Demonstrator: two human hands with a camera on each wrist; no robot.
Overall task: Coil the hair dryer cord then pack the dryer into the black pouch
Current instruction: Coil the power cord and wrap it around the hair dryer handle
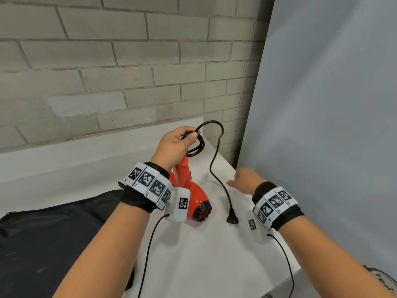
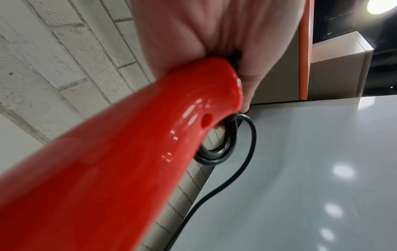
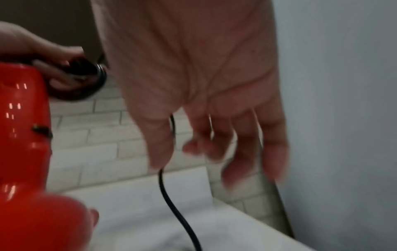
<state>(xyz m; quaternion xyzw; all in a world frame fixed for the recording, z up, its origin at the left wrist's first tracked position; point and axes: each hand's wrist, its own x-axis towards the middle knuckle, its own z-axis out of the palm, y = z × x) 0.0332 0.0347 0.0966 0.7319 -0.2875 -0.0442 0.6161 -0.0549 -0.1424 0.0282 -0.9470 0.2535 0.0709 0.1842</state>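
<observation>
A red hair dryer point(image 1: 193, 196) rests nozzle-down on the white table point(image 1: 204, 254), handle up. My left hand point(image 1: 176, 145) grips the top of the handle point(image 2: 150, 135) together with a few loops of black cord point(image 1: 196, 145) held under the thumb. The loose cord point(image 1: 217, 166) arcs up, then trails down across the table to the plug point(image 1: 232, 218). My right hand point(image 1: 242, 179) hovers over the cord point(image 3: 167, 195), fingers point(image 3: 236, 152) loosely spread and holding nothing. The black pouch point(image 1: 53, 233) lies flat at the left.
A grey brick wall point(image 1: 107, 72) stands behind the table. A pale grey panel point(image 1: 333, 104) closes off the right side, close to my right hand. The table's right edge point(image 1: 285, 282) runs near my right forearm.
</observation>
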